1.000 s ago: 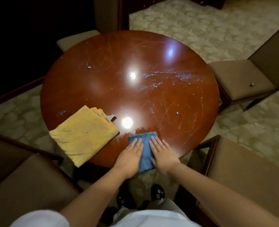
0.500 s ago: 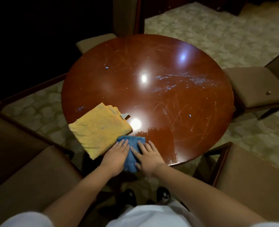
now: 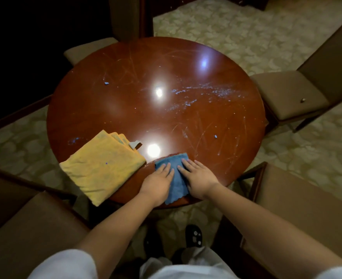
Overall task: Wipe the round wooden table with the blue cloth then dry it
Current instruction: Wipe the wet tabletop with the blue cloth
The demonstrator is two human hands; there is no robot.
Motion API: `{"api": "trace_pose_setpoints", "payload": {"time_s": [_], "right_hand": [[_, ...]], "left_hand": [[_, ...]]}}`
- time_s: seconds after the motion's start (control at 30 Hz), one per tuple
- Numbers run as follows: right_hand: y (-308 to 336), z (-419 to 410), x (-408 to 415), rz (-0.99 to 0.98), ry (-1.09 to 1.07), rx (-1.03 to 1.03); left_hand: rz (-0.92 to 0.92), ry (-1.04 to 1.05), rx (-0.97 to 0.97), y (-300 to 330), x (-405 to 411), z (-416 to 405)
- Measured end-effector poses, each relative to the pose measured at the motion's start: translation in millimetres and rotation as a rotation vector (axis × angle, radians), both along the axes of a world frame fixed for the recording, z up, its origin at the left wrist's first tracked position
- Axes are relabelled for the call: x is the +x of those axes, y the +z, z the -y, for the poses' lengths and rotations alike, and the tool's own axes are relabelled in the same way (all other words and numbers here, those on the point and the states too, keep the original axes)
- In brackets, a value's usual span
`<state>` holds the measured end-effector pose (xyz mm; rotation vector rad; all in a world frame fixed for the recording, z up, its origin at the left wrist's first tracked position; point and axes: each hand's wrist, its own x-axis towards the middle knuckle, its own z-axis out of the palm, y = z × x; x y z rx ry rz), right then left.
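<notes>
The round wooden table [image 3: 125, 109] is glossy reddish brown, with scratches, whitish smears toward the right and small blue specks. A folded blue cloth [image 3: 175, 179] lies at the near edge, its lower end hanging slightly over the rim. My left hand [image 3: 159, 183] presses flat on the cloth's left side with straight fingers. My right hand [image 3: 199, 180] presses flat on its right side the same way. A folded yellow cloth [image 3: 101, 167] lies just left of the blue one, overhanging the near left edge.
Brown upholstered chairs surround the table: one at near left [image 3: 25, 228], one at near right [image 3: 306, 208], one at far right [image 3: 290, 95] and one at the back [image 3: 87, 49]. Patterned pale carpet [image 3: 316, 158] covers the floor. My feet show below the table edge.
Both hands slid the blue cloth left against the yellow cloth, then back to the right along the near edge. The yellow cloth stayed in place.
</notes>
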<state>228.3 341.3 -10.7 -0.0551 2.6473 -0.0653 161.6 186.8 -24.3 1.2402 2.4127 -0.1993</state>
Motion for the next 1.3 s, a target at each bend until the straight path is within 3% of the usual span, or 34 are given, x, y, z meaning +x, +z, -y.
{"api": "trace_pose_setpoints", "payload": {"time_s": [0.2,0.37,0.53,0.7,1.0,1.17,1.3], "right_hand": [[-5.8,6.6,42.6,-0.014,-0.121,-0.008],[-11.1,-24.7,11.0,0.025,-0.130,0.074],[-4.5,-23.0,12.3,-0.001,-0.200,0.056],[-3.9,-1.3,60.8,-0.025,-0.256,-0.016],[-7.5,-41.6,28.3,-0.077,-0.298,0.009],[-12.1,-12.4,75.5,-0.058,-0.320,-0.020],[-0.8,-27.4,64.9,-0.034,-0.234,0.078]], "left_hand": [[-0.033,-0.142,-0.083,-4.2,25.4,-11.6],[0.078,-0.037,-0.018,13.5,-9.6,-45.0],[0.078,-0.020,0.026,4.4,-3.3,-49.4],[0.053,-0.182,-0.028,-8.1,29.2,-37.8],[0.139,-0.034,0.066,-0.6,-11.8,-82.9],[0.123,-0.155,0.094,-16.0,28.5,-56.4],[0.167,-0.177,0.096,-6.8,13.4,-70.7]]}}
